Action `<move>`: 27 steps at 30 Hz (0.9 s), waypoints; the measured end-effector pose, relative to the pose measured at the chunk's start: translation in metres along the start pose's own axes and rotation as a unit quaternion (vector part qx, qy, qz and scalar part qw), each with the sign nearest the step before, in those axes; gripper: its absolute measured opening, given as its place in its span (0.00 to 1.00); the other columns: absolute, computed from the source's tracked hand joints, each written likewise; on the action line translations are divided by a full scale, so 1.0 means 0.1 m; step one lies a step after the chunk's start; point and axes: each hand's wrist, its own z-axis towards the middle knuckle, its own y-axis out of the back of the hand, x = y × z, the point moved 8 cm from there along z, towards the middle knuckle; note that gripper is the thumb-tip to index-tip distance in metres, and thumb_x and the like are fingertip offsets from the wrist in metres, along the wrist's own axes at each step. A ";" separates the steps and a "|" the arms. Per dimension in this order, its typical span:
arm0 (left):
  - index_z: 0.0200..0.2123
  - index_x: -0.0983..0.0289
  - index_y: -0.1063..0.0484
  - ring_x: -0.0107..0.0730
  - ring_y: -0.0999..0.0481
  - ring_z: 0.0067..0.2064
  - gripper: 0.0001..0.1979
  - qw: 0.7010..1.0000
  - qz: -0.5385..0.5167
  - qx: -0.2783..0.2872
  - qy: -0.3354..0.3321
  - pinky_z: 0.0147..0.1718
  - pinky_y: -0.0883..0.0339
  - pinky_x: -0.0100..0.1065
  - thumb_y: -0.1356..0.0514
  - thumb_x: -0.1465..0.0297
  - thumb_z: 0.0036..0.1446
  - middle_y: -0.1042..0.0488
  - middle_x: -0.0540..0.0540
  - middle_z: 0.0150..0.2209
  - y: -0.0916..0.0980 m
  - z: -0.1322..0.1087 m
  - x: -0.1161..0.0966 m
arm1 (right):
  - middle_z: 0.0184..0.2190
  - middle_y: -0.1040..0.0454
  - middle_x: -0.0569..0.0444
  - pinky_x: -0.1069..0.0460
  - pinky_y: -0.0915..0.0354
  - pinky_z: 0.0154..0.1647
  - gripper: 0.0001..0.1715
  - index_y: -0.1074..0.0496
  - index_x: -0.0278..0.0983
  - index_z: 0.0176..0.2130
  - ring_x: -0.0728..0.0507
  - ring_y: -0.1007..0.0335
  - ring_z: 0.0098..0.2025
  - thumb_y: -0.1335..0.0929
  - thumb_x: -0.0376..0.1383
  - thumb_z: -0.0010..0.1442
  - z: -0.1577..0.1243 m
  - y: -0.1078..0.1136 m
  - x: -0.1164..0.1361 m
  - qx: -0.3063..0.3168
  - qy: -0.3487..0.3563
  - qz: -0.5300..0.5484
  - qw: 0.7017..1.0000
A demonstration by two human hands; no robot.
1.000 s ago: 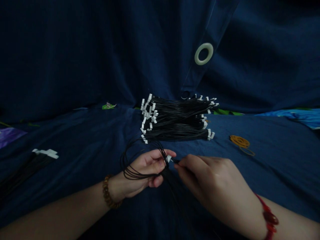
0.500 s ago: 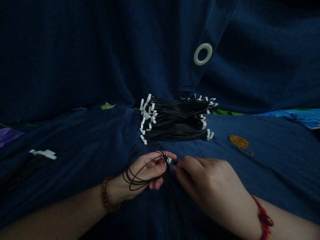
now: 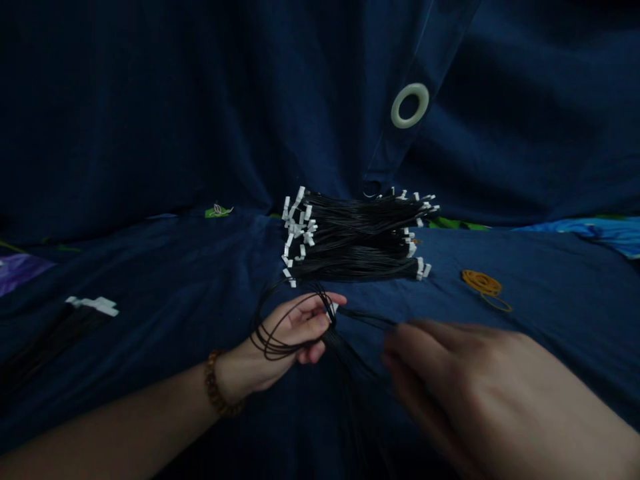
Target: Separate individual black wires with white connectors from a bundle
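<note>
My left hand is closed around a loose coil of thin black cables, pinching it between thumb and fingers. A white connector sticks out by the thumb, and more strands hang down below the hand. To the right, my right hand is closed and somewhat blurred. Its fingertips hold black strands that run taut from the white connector. Just beyond both hands lies a stack of black cable bundles with white connectors at both ends.
Tan rubber bands lie in a small pile at the right. Another cable bundle with white ends rests at the far left. Dark blue cloth covers the surface and hangs behind, with a pale ring on the hanging part.
My right hand has moved right and toward me, away from the left hand, drawing black strands out between them. The left hand keeps its grip on the coil.
</note>
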 end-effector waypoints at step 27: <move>0.44 0.59 0.31 0.13 0.41 0.18 0.13 0.999 -0.040 -0.024 0.019 0.16 0.55 0.21 0.41 0.68 0.54 0.42 0.46 0.26 0.08 0.02 0.03 | 0.31 0.28 0.53 0.56 0.36 0.35 0.12 0.27 0.32 0.36 0.50 0.30 0.33 0.34 0.23 0.51 0.17 -0.26 -0.42 0.286 -0.064 0.617 0.730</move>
